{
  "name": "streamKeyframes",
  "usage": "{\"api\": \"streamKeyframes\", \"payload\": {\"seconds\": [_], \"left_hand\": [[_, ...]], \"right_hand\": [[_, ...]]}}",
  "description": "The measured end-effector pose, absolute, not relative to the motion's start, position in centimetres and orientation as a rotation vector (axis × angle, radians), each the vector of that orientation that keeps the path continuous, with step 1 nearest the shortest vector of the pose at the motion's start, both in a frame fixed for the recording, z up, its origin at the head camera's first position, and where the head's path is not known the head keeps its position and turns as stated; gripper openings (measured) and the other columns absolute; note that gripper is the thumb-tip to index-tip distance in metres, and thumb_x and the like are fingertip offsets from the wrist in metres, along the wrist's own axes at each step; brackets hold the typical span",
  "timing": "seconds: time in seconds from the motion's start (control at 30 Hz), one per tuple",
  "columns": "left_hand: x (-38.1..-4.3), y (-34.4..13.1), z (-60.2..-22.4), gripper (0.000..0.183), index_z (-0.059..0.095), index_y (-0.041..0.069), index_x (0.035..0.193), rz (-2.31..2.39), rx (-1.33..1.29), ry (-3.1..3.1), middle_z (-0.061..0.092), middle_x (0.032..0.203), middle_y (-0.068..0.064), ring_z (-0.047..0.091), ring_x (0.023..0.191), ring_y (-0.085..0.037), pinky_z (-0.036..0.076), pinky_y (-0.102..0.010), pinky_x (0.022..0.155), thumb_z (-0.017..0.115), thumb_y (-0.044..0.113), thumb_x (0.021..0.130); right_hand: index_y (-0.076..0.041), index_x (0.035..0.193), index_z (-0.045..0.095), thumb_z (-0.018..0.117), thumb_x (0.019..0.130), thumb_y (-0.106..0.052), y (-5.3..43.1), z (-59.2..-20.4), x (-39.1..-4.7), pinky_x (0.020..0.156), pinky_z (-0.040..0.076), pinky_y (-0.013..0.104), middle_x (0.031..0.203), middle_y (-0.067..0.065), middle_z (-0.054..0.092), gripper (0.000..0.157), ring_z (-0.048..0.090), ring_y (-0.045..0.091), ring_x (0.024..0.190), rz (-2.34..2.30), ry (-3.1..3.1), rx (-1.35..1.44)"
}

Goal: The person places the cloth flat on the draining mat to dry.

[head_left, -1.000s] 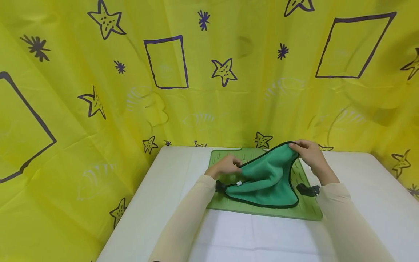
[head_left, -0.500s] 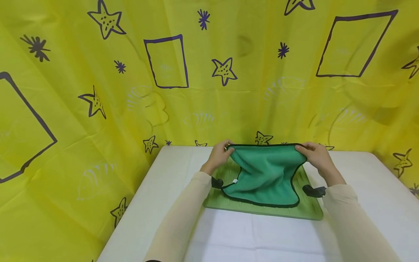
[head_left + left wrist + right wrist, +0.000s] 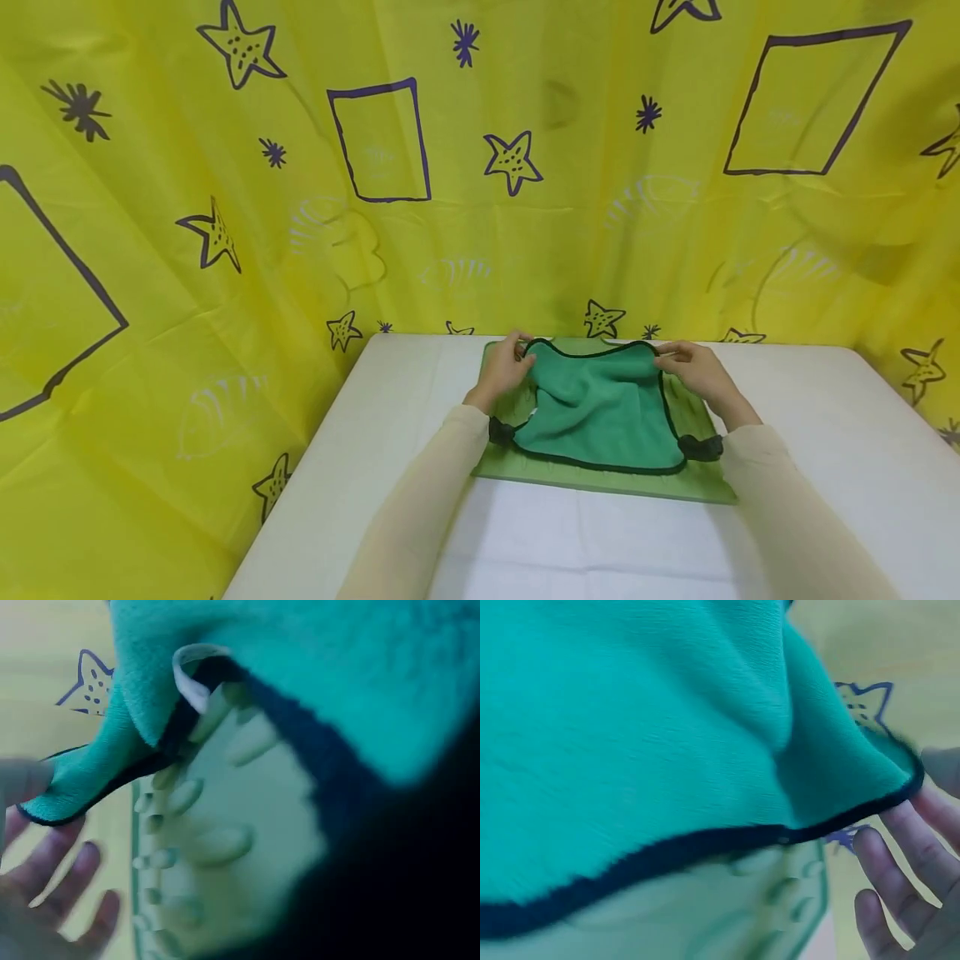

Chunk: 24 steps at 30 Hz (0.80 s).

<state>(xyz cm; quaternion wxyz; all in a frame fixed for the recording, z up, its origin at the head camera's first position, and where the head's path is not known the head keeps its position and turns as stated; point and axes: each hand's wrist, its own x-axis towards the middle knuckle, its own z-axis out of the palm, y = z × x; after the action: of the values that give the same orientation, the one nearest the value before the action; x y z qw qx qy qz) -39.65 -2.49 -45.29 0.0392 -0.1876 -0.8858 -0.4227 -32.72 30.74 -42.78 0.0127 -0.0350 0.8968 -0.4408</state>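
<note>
A green cloth (image 3: 600,417) with black edging lies rumpled over a light green ridged mat (image 3: 615,482), its far edge raised between the hands. My left hand (image 3: 504,371) pinches the far left corner between thumb and fingers; in the left wrist view that corner sits under the thumb, the other fingers spread. My right hand (image 3: 697,371) pinches the far right corner, and the right wrist view has the black-edged tip between thumb and forefinger. A small white tag loop (image 3: 191,675) shows on the cloth's left edge.
The mat lies on a white table (image 3: 405,400). Behind and to the left hangs a yellow curtain (image 3: 450,250) printed with stars and rectangles. A dark wrist camera piece (image 3: 701,448) at the right sleeve overlaps the cloth's near right corner.
My left hand has gone from reaching at the cloth's left side to gripping its far left corner. The far edge was pulled straight, then lowered and slackened as the right hand came inward.
</note>
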Motion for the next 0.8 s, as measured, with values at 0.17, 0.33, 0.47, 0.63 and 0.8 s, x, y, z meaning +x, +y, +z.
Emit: {"api": "streamKeyframes", "payload": {"seconds": [0.17,0.33,0.47,0.63,0.8], "left_hand": [[-39.6,-2.4,-46.2,0.033,0.055,0.009,0.124,-1.375,-0.562,-2.813,0.064,0.098,-0.01,0.058,0.083,-0.019,0.047,-0.028,0.07,0.059,0.019,0.093],[-39.7,-2.6,-46.4,0.03,0.06,0.011,0.119,-1.589,-0.546,-2.789,0.062,0.117,-0.009,0.055,0.102,-0.02,0.045,-0.033,0.086,0.043,0.022,0.099],[-39.9,-2.8,-46.4,0.032,0.061,0.008,0.116,-1.667,-0.501,-2.709,0.061,0.115,-0.011,0.053,0.098,-0.02,0.044,-0.034,0.084,0.034,0.019,0.102],[-40.2,-3.1,-46.5,0.021,0.061,0.008,0.107,-1.641,-0.526,-2.679,0.063,0.108,-0.01,0.058,0.096,-0.019,0.047,-0.031,0.081,0.044,0.02,0.102],[-40.8,-3.4,-45.6,0.024,0.063,0.01,0.11,-1.576,-0.437,-2.605,0.067,0.104,-0.007,0.062,0.092,-0.016,0.051,-0.027,0.077,0.051,0.027,0.1]], "right_hand": [[0.006,0.143,0.035,0.047,0.101,-0.031,30.3,-43.9,-33.3,0.102,0.038,0.06,0.142,0.035,0.039,0.057,0.037,0.051,0.13,-1.336,2.781,-0.062],[0.005,0.142,0.037,0.049,0.1,-0.029,30.2,-44.6,-34.0,0.099,0.04,0.059,0.133,0.037,0.046,0.055,0.042,0.051,0.125,-1.332,2.857,-0.011],[0.003,0.14,0.038,0.051,0.1,-0.025,30.1,-44.8,-34.4,0.091,0.043,0.054,0.122,0.033,0.053,0.051,0.049,0.046,0.114,-1.378,2.924,0.026],[0.0,0.13,0.041,0.052,0.099,-0.021,30.0,-45.0,-34.4,0.08,0.044,0.04,0.112,0.025,0.058,0.039,0.053,0.037,0.103,-1.471,2.979,0.083],[0.0,0.118,0.053,0.049,0.099,-0.015,30.0,-44.3,-34.1,0.069,0.045,0.031,0.106,0.021,0.056,0.024,0.056,0.032,0.093,-1.431,3.117,0.017]]}}
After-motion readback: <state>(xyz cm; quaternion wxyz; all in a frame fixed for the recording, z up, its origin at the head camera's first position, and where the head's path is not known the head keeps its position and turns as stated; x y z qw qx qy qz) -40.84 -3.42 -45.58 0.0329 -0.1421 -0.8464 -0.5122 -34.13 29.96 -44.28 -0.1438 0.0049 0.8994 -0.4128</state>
